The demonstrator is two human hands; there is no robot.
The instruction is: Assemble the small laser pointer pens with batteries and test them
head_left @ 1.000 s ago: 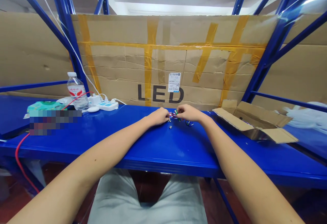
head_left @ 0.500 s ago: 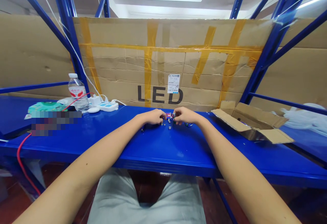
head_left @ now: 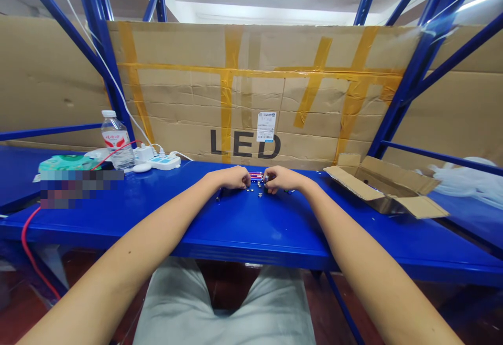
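Observation:
My left hand (head_left: 237, 178) rests on the blue table with its fingers curled down beside several small shiny metal pieces (head_left: 252, 190). Whether anything sits in its fingertips is hidden. My right hand (head_left: 281, 179) pinches a small dark and silvery part (head_left: 266, 181), too small to name exactly. Between both hands lies a pinkish-purple metallic piece (head_left: 256, 176) with a shiny frame. Another tiny metal piece (head_left: 260, 195) is nearer to me. A small dark item (head_left: 218, 197) lies under my left wrist, and other small bits are partly hidden by my right hand.
An open cardboard box (head_left: 387, 182) stands at the right. To the left are a water bottle (head_left: 118, 143), a green packet (head_left: 68, 163) and a white power strip (head_left: 165, 162). A large cardboard panel (head_left: 188, 104) rises behind the blue table (head_left: 251, 229), between blue posts.
My left hand has drawn slightly left, away from the pinkish-purple piece, toward the small metal pieces. My right hand has shifted a little, and its small part now stands more upright.

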